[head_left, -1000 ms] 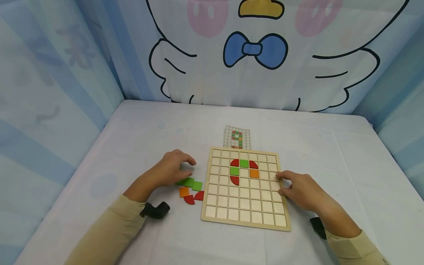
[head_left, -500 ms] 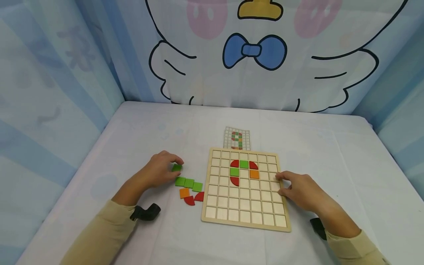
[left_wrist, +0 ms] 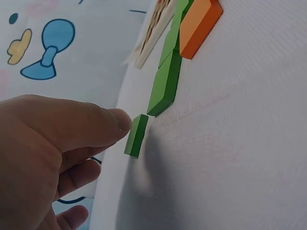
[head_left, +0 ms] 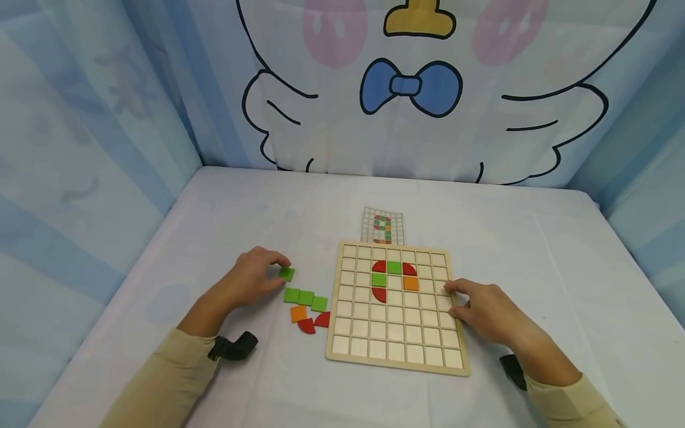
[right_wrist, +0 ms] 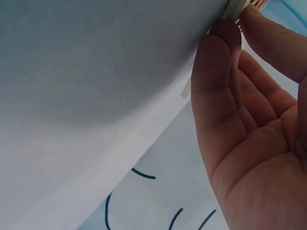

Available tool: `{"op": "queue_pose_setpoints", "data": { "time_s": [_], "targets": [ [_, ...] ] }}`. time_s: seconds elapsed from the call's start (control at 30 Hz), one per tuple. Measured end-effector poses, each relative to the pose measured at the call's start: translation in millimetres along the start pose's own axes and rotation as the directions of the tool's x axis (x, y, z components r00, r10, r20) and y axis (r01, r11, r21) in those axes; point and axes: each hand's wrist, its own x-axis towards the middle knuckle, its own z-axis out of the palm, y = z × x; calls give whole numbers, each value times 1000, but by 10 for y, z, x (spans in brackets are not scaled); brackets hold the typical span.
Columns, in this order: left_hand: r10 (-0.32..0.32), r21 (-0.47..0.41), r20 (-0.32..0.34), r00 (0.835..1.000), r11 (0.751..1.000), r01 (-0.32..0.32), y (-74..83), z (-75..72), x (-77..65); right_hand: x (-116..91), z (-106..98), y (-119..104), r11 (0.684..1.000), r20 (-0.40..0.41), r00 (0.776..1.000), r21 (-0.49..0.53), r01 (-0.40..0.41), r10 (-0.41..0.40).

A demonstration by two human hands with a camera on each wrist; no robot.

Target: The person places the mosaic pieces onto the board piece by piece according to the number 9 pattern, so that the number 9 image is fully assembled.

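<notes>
My left hand point(head_left: 251, 276) pinches a green square tile point(head_left: 286, 274) by its edges, left of the wooden grid board point(head_left: 396, 330). In the left wrist view the thumb point(left_wrist: 96, 127) touches that tile, and the fingertip behind it is hidden. Closest to this hand lies a row of green square tiles point(head_left: 306, 297). An orange square tile point(head_left: 298, 314) and red quarter-circle tiles point(head_left: 306, 326) sit just below the row. My right hand point(head_left: 489, 309) grips the board's right edge between thumb and fingers. Red, green and orange pieces fill some of the upper cells.
A small printed pattern card point(head_left: 383, 223) lies behind the board, its lower end covered by the board. The white-covered table point(head_left: 267, 380) meets patterned curtains point(head_left: 107, 148) at its back and sides.
My left hand has drawn back leftwards from the row of tiles, and a single green tile now stands apart in its fingers. My right hand stays on the board's edge.
</notes>
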Motion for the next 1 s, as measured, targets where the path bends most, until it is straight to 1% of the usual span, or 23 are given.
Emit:
{"op": "queue_pose_setpoints", "data": {
  "time_s": [0.2, 0.43, 0.73, 0.87, 1.0],
  "targets": [
    [-19, 35, 9, 1000, 999, 18, 24, -12, 25, 1, 3, 11, 1000, 2, 1000, -3, -8, 8],
    [-26, 44, 18, 1000, 999, 25, 26, 4, 56, 0, 6, 25, 1000, -4, 1000, 1, 8, -8],
    [-14, 60, 38, 999, 998, 12, -31, 18, 104, 2, 16, 36, 1000, -4, 1000, 0, 11, -11],
    [-5, 74, 29, 1000, 997, 2, -46, 24, 121, 3, 16, 31, 1000, -2, 1000, -2, 7, -7],
    [23, 103, 5, 1000, 994, -23, -59, 31, 138, 4, 15, 27, 1000, -2, 1000, -2, 3, -3]
  ]
}}
